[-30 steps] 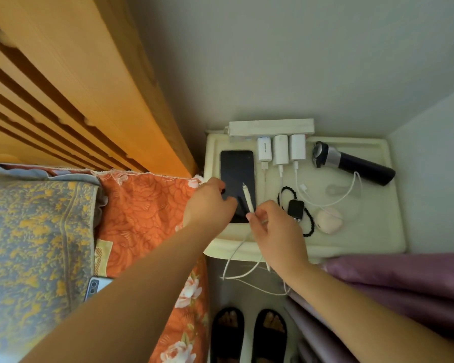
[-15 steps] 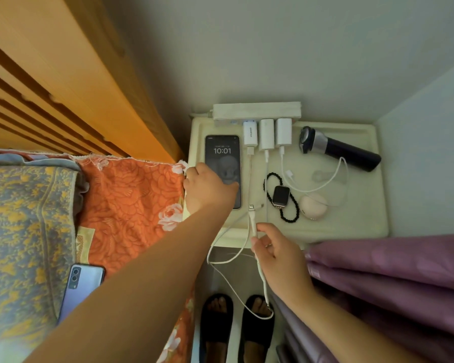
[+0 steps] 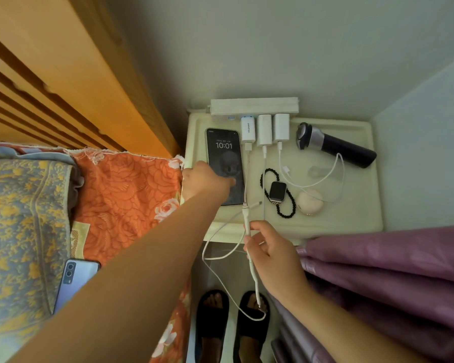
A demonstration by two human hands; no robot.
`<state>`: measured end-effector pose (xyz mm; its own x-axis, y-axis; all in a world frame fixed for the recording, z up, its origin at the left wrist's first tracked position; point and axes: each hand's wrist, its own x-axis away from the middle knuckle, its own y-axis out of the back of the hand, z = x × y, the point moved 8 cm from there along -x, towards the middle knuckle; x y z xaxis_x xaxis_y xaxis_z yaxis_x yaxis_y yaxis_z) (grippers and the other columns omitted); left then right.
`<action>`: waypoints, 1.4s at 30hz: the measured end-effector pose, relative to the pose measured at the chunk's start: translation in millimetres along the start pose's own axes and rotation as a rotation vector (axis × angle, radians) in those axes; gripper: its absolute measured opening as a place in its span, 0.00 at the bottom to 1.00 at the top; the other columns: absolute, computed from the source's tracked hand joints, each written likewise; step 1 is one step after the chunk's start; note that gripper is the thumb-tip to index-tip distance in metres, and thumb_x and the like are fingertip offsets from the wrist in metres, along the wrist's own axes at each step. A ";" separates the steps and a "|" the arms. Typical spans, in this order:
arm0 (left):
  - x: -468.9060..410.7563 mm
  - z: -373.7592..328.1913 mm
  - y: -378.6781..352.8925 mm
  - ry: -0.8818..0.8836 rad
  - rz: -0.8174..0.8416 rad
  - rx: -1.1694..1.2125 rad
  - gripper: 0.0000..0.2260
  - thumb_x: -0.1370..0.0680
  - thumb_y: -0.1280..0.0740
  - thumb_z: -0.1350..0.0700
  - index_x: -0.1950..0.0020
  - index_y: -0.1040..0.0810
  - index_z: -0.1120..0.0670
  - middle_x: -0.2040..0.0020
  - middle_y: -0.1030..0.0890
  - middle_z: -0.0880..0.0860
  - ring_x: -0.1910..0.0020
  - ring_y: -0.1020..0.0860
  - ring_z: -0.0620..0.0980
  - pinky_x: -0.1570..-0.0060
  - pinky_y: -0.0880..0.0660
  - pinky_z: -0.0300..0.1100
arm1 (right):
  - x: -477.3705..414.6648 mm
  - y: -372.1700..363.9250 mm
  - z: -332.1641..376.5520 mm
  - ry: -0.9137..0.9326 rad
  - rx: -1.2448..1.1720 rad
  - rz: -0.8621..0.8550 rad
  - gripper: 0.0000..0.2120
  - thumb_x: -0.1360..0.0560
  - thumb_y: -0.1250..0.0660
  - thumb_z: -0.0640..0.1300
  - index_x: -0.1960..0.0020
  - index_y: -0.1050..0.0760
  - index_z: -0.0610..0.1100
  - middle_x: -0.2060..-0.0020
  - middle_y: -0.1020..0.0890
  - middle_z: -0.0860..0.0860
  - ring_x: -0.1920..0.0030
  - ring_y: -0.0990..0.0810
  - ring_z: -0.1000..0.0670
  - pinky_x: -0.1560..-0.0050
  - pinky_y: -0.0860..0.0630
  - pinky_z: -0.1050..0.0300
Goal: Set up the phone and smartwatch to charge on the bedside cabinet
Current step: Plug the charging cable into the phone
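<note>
A black phone (image 3: pixel 224 153) lies face up on the cream bedside cabinet (image 3: pixel 351 213), its screen lit and showing 10:01. My left hand (image 3: pixel 205 180) rests on the phone's lower left part and holds it. My right hand (image 3: pixel 270 254) pinches a white multi-head charging cable (image 3: pixel 247 218) just past the cabinet's front edge; one connector lies by the phone's bottom edge. A smartwatch (image 3: pixel 277 192) on a black beaded band lies flat right of the phone. Three white chargers (image 3: pixel 264 127) sit plugged into a power strip (image 3: pixel 254 106) at the back.
A dark electric shaver (image 3: pixel 336 146) lies at the back right, a white cable (image 3: pixel 315 179) loops beside a pale round case (image 3: pixel 309 203). Another phone (image 3: pixel 74 281) rests on the bed at left. Purple curtain (image 3: pixel 391 279) hangs at right; my feet in black slippers (image 3: pixel 231 326) stand below.
The phone's screen has lit up. My right hand has pulled back from over the phone to the cabinet's front edge, holding the cable. My left hand has stayed on the phone.
</note>
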<state>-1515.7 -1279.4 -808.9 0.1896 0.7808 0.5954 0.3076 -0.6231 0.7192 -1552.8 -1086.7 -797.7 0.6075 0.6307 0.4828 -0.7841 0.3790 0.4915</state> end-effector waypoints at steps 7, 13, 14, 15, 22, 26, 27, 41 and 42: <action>20.0 12.9 -4.7 0.150 0.341 1.008 0.08 0.23 0.31 0.60 0.45 0.27 0.55 0.45 0.19 0.56 0.49 0.18 0.55 0.54 0.18 0.49 | 18.3 -15.4 12.9 0.033 -0.037 0.054 0.05 0.24 0.39 0.49 0.50 0.27 0.56 0.67 0.18 0.47 0.64 0.20 0.47 0.59 0.22 0.45; 23.8 16.8 7.1 0.125 0.437 1.163 0.14 0.23 0.31 0.60 0.38 0.26 0.56 0.45 0.17 0.57 0.52 0.16 0.54 0.65 0.18 0.44 | 26.7 -15.2 30.7 0.081 -0.095 0.001 0.06 0.25 0.40 0.51 0.50 0.27 0.58 0.66 0.19 0.47 0.64 0.21 0.47 0.61 0.23 0.44; 24.8 17.5 8.4 0.121 0.441 1.162 0.14 0.23 0.31 0.60 0.38 0.26 0.56 0.45 0.17 0.57 0.51 0.16 0.55 0.65 0.18 0.43 | 27.1 -13.7 32.7 0.084 -0.098 -0.019 0.07 0.26 0.41 0.52 0.50 0.27 0.58 0.66 0.19 0.48 0.65 0.21 0.48 0.61 0.23 0.44; 25.8 17.9 9.1 0.115 0.444 1.165 0.14 0.23 0.31 0.60 0.38 0.25 0.56 0.45 0.17 0.57 0.51 0.16 0.55 0.66 0.18 0.43 | 27.2 -12.7 34.2 0.088 -0.100 -0.034 0.07 0.26 0.41 0.53 0.50 0.27 0.58 0.66 0.19 0.49 0.65 0.21 0.48 0.61 0.23 0.45; 30.8 18.1 8.9 0.087 0.462 1.182 0.13 0.23 0.32 0.60 0.39 0.23 0.55 0.46 0.16 0.56 0.50 0.16 0.54 0.58 0.17 0.45 | 27.4 -10.1 43.8 0.117 -0.102 -0.045 0.08 0.27 0.41 0.54 0.49 0.28 0.58 0.67 0.18 0.48 0.64 0.20 0.48 0.59 0.22 0.44; 32.9 17.1 11.9 0.079 0.463 1.187 0.10 0.23 0.32 0.60 0.42 0.24 0.54 0.46 0.16 0.56 0.48 0.17 0.55 0.55 0.18 0.47 | 28.7 -9.8 46.3 0.113 -0.109 -0.029 0.07 0.27 0.42 0.52 0.51 0.28 0.54 0.67 0.18 0.47 0.64 0.20 0.46 0.59 0.22 0.44; 33.0 16.7 12.9 0.073 0.465 1.185 0.10 0.23 0.32 0.60 0.42 0.24 0.54 0.46 0.16 0.56 0.48 0.17 0.55 0.55 0.18 0.47 | 28.7 -10.6 45.8 0.105 -0.121 -0.024 0.07 0.27 0.42 0.52 0.50 0.27 0.56 0.67 0.18 0.48 0.64 0.20 0.47 0.57 0.22 0.44; 36.5 13.3 18.8 -0.015 0.449 1.087 0.15 0.24 0.31 0.58 0.38 0.25 0.51 0.48 0.16 0.53 0.51 0.16 0.51 0.56 0.18 0.44 | 34.7 -20.3 49.5 0.047 -0.242 -0.035 0.07 0.24 0.42 0.46 0.55 0.26 0.48 0.67 0.21 0.41 0.65 0.24 0.39 0.58 0.24 0.37; 36.9 11.9 19.6 -0.029 0.445 1.086 0.15 0.24 0.31 0.58 0.37 0.25 0.52 0.49 0.16 0.53 0.52 0.16 0.51 0.55 0.18 0.45 | 35.1 -20.0 49.6 0.041 -0.245 -0.051 0.07 0.25 0.42 0.46 0.55 0.26 0.47 0.67 0.22 0.40 0.64 0.24 0.38 0.58 0.24 0.37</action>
<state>-1491.6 -1262.2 -777.1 0.4982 0.5136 0.6986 0.8400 -0.4857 -0.2419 -1509.4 -1105.8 -754.6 0.6450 0.6317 0.4300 -0.7632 0.5604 0.3216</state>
